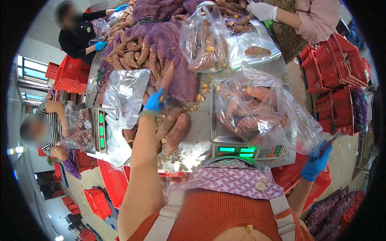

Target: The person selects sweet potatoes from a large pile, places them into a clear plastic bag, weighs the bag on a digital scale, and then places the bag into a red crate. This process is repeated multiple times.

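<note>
My left hand [154,101], in a blue glove, grips the lower end of a long sweet potato [167,76] at the edge of the pile. Close to my left forearm, several large sweet potatoes [178,132] lie on the metal table. Off to the right, my blue-gloved right hand [316,164] is closed round the reddish handle of what looks like a small knife [334,137]. A clear plastic bag [304,129] reaches close to that hand; whether they touch is unclear. Sweet potatoes [256,105] fill this bag on the steel pan of a digital scale [236,149] with lit displays.
Purple mesh sacks [184,81] spill sweet potatoes across the table. Flat clear bags [126,93] lie left, beside another scale [101,129]. A filled bag [206,45] stands behind. Cut slices [199,98] litter the tabletop. Red crates [334,63] flank the table. Other people work around it.
</note>
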Demonstrator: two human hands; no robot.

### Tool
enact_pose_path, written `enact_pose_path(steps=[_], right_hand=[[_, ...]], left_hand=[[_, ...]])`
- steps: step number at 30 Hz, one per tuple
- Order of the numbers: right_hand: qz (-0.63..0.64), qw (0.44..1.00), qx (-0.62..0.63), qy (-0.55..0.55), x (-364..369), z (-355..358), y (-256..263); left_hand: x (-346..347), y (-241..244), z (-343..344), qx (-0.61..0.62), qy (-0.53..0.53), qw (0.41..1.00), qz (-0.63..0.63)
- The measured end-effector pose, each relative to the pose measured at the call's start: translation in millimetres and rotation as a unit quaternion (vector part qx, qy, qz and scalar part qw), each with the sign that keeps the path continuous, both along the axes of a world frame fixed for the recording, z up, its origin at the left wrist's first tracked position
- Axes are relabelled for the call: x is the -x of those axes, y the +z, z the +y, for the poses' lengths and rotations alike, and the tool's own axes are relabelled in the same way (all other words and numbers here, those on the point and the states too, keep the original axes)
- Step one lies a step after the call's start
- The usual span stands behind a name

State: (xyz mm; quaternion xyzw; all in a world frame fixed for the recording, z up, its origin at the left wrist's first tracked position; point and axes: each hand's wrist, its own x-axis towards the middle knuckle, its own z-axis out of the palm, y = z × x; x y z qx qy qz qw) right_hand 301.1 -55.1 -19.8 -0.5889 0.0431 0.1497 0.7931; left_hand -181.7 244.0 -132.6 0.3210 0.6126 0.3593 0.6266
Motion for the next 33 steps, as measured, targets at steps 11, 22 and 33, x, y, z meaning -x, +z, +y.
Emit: enact_pose_path(steps=[11,22,33], right_hand=[[-0.37,0.605,-0.005,0.705,142.2,70.5,64.6],[-0.658,0.529,-0.046,0.534,209.0,111.0,45.1],[-0.675,0.52,-0.068,0.52,208.6,106.7,31.7]], left_hand=[[-54.4,91.3,-195.8,-0.14,-0.077,0.971,-0.177],[-52.5,123.4,-258.5,-0.184,-0.097,0.978,-0.025],[-52.1,143.3,-265.2,-0.153,-0.129,0.979,0.043]])
